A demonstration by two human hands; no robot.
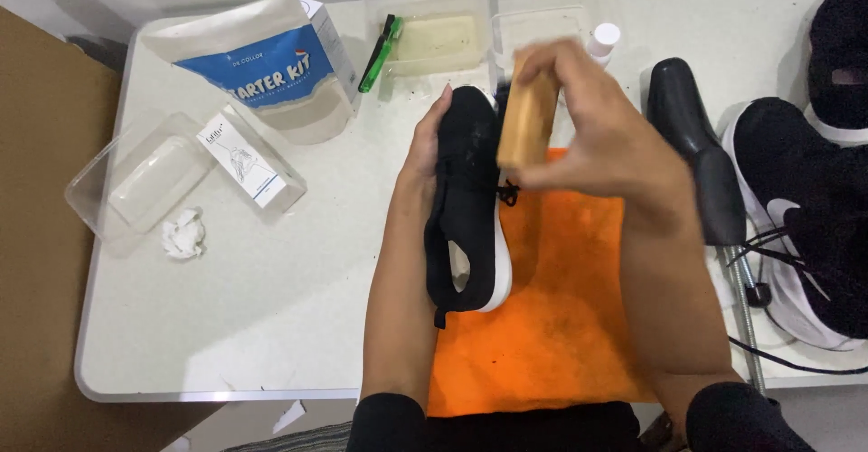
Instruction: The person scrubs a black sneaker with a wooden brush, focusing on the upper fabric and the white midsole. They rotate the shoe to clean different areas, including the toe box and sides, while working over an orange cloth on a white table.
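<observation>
You're gripping the black shoe in your left hand over the orange towel and clamping the wooden brush in your right hand, so I'd be keeping strokes short, light and toe-ward.

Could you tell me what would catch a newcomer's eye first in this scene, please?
The orange cloth at the table's near edge stands out most. Over it, the left hand holds a black shoe on its side, while the right hand holds a wooden brush by the toe. A blue-and-white pouch lies far left.
</observation>
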